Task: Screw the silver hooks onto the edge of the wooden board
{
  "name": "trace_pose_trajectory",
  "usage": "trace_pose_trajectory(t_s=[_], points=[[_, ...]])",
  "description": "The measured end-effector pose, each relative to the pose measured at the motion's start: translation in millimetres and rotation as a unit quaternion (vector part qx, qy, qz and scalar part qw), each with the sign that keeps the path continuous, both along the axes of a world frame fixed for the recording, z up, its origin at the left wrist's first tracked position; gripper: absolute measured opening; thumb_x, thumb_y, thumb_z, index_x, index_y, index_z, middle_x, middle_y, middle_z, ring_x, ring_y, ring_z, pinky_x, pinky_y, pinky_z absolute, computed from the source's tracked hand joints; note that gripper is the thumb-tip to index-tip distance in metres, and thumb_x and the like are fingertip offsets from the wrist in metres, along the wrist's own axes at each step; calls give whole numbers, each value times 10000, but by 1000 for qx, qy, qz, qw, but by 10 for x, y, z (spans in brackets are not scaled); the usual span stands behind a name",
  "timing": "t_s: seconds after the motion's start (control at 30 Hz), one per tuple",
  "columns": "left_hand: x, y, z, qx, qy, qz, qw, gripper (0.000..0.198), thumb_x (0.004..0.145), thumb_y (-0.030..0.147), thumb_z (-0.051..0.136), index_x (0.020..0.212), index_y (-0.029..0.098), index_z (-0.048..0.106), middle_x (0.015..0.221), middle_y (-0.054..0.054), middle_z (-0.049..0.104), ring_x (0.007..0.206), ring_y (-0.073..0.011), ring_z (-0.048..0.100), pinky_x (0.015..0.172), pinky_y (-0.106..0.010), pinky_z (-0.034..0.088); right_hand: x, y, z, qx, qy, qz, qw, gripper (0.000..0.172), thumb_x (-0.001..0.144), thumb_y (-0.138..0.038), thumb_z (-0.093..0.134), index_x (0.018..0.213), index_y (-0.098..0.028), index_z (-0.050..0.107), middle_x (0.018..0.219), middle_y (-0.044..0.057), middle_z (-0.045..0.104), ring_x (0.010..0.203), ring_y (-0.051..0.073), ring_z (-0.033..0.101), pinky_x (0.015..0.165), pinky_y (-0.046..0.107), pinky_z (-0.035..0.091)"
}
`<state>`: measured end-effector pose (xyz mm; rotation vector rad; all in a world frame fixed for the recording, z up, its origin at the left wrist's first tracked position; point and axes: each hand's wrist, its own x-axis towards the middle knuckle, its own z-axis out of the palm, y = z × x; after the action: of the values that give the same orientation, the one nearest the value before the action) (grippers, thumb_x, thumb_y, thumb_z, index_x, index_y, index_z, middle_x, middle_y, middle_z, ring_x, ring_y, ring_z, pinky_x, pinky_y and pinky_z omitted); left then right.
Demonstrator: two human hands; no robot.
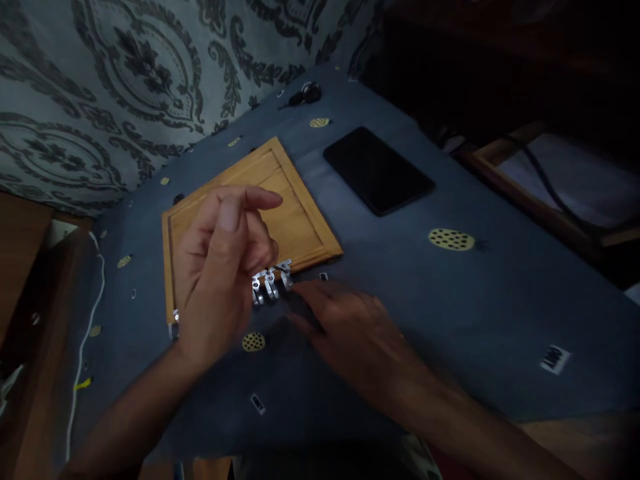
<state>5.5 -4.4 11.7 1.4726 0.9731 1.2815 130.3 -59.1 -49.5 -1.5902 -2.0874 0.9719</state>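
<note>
A wooden framed panel [300, 223] lies on the blue patterned cloth, with several silvery metal hooks [271, 283] along its near edge. My left hand [220, 267] is raised over the panel and covers part of it. Its index finger points right, the thumb lies against it, and the other fingers curl in. Whatever the curled fingers may hold is hidden. Low beside the rightmost hook, my right hand [350, 327] reaches in from the right. Its index fingertip is at the hook, and a dark gap separates the finger from the thumb. I cannot tell whether it touches the hook.
A black tablet or large phone [379, 170] lies right of the panel. Farther back is a small dark object [306, 93], perhaps keys. A white cable [95, 300] runs along the left edge. Patterned fabric [150, 73] rises behind, and a wooden tray or drawer [550, 173] stands at right.
</note>
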Motion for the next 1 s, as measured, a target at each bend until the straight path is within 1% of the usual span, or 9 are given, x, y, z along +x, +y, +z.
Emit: trace_pose_trajectory(t_s=[0.07, 0.17, 0.3, 0.5, 0.63, 0.77, 0.83, 0.9, 1.0], points=[[58, 26, -29, 4, -31, 1, 1000, 211, 1014, 260, 583, 858, 219, 720, 510, 70, 287, 434, -86, 218, 428, -257, 258, 2, 3, 1, 1, 0, -1, 1000, 163, 931, -165, 695, 1083, -210, 735, 1072, 61, 805, 984, 264, 767, 823, 380, 597], [117, 51, -66, 22, -52, 16, 998, 264, 1039, 288, 559, 829, 229, 708, 479, 74, 266, 398, -85, 180, 398, -272, 188, 0, 7, -17, 14, -1, -6, 1000, 144, 925, -174, 701, 1060, -211, 737, 1053, 66, 808, 954, 259, 770, 794, 366, 596], [143, 78, -103, 37, -66, 0, 997, 237, 1039, 248, 560, 853, 221, 703, 471, 76, 283, 368, -76, 232, 359, -252, 184, -1, 8, -34, 19, 6, -2, 1000, 153, 914, -174, 712, 1061, -210, 738, 1007, 60, 806, 919, 260, 772, 783, 377, 600], [101, 134, -82, 28, -35, -69, 997, 143, 978, 352, 684, 899, 236, 661, 454, 110, 239, 320, -61, 240, 329, -221, 198, 2, 20, 5, 4, 6, -5, 1000, 154, 928, -179, 699, 1073, -211, 739, 1047, 71, 804, 964, 274, 772, 808, 397, 605], [82, 144, -97, 21, -24, -72, 997, 155, 1005, 357, 638, 907, 236, 644, 448, 105, 272, 316, -57, 235, 318, -213, 184, 4, 29, 6, 1, 7, 0, 1000, 135, 930, -178, 694, 1056, -206, 734, 1035, 65, 807, 945, 263, 776, 800, 379, 601], [76, 178, -108, 27, -36, -79, 996, 164, 975, 365, 687, 888, 229, 660, 449, 102, 279, 326, -56, 233, 330, -210, 202, 6, 11, -51, 17, 13, -7, 1000, 151, 931, -195, 694, 1077, -215, 728, 1054, 65, 810, 931, 257, 778, 791, 373, 600], [76, 193, -66, 30, -63, -70, 995, 145, 1000, 267, 638, 869, 216, 674, 452, 101, 261, 342, -59, 214, 347, -210, 208, 5, 3, -81, 28, 18, -11, 999, 174, 928, -187, 689, 1095, -217, 727, 1072, 69, 809, 934, 256, 777, 797, 375, 601], [73, 193, 6, 43, -90, -41, 994, 240, 1032, 175, 533, 841, 197, 677, 461, 99, 235, 360, -61, 183, 359, -204, 215, 3, 3, -91, 35, 22, -9, 999, 177, 924, -179, 685, 1092, -216, 728, 1079, 74, 808, 941, 256, 775, 804, 375, 601], [58, 165, 102, 59, -92, 5, 994, 288, 1038, 163, 497, 811, 191, 672, 486, 92, 213, 382, -65, 160, 359, -198, 226, 1, 11, -69, 24, 20, -2, 1000, 173, 924, -177, 687, 1088, -214, 729, 1080, 77, 807, 956, 264, 773, 809, 382, 602]])
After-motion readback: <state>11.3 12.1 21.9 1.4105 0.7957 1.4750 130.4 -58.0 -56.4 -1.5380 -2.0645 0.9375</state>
